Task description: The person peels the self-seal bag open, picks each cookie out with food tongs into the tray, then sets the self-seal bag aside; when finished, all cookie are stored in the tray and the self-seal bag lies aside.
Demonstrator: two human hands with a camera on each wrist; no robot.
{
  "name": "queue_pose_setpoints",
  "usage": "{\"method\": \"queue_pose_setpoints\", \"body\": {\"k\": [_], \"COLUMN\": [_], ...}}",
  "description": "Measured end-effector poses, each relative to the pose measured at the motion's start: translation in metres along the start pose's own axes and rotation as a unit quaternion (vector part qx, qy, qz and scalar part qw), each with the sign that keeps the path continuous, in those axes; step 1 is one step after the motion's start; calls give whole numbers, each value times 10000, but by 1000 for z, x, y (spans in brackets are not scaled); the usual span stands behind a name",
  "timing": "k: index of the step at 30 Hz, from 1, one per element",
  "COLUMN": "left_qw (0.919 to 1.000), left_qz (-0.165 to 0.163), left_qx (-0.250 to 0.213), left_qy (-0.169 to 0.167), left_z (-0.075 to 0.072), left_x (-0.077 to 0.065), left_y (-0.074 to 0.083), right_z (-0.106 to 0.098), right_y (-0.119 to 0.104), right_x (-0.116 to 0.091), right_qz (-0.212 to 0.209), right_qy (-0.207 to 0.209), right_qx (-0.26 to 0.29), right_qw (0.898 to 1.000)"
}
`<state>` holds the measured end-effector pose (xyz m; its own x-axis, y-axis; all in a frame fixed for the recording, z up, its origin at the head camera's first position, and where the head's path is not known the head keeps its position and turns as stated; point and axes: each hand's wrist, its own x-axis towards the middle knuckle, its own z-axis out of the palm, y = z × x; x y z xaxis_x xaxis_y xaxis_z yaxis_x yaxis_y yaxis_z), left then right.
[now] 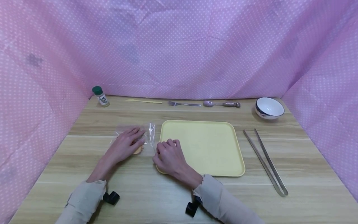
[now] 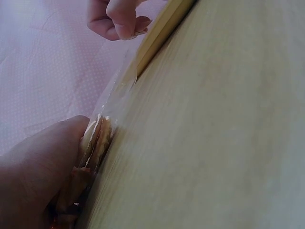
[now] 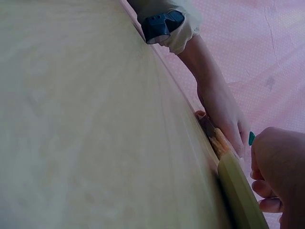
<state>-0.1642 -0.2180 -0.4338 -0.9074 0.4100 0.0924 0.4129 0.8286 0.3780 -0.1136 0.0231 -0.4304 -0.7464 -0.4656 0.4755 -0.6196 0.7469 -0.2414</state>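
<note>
A clear plastic bag (image 1: 151, 132) lies on the table left of the tray. Inside it is a tan, bread-like piece of food (image 1: 138, 150), which looks layered in the left wrist view; its exact kind is unclear. My left hand (image 1: 126, 143) rests over the bag and food with its fingers extended, covering most of both. At the left edge of the pale yellow tray (image 1: 201, 146), my right hand (image 1: 171, 158) has its fingers curled and pinches the bag's right edge. The pinched bit is mostly hidden by the fingers.
Long metal tongs (image 1: 268, 165) lie right of the tray, below a white bowl (image 1: 269, 107). Along the back are a green-capped shaker (image 1: 101, 97), a yellowish knife (image 1: 144, 101), a fork (image 1: 184, 104) and a spoon (image 1: 222, 104). Pink dotted cloth (image 1: 179, 49) encloses the table.
</note>
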Motion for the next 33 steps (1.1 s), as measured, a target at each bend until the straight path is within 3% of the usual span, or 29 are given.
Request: {"method": "queue_pose_setpoints", "body": {"k": [13, 24, 33], "left_qw": [9999, 9998, 9999], "left_qz": [-129, -117, -63], "left_qx": [-49, -10, 38], "left_qy": [-103, -150, -117], "left_z": [-2, -2, -2], "left_x": [0, 0, 0], "left_y": [2, 2, 3], "right_z": [0, -3, -5], "right_y": [1, 2, 4], "right_x": [-2, -3, -3], "right_qz": [55, 248, 261], "right_qy": [-3, -253, -124], "right_qx": [74, 57, 97], "right_qw": [10000, 9994, 9995]}}
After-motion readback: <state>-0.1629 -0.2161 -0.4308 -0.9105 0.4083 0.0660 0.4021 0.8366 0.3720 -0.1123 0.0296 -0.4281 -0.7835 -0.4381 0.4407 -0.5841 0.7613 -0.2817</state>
